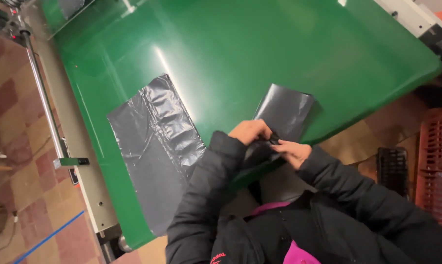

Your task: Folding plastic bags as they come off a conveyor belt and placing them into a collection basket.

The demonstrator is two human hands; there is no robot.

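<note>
We have both hands at the near edge of the green table [260, 54], working on a small folded dark bag [285, 113]. Our left hand [250, 131] is closed, pinching the bag's near end between fingers and thumb. Our right hand [291, 150] meets it from the other side, fingers curled onto the same end; the two hands almost touch over the plastic. Just what the right fingertips grip we cannot tell, since the film bunches there and hides them.

The folded bag lies flat on the table, its far end pointing toward the table's right edge and its near end at our hands. A second bag, a larger flat sheet [152, 146] of the same dark film, lies spread and wrinkled to the left, running down to the near left corner and well apart from the folded one.

To do this step well, we judge that the pinch should stay right at the bag's edge, with thumbs on top and fingers beneath, so the layers can be told apart. Thin film slides and clings, so a light rubbing grip probably serves better than a hard squeeze. Keeping the far end resting on the table should hold the fold from springing open, and our dark sleeves [206, 195] ought to stay off the sheet beside us.
</note>
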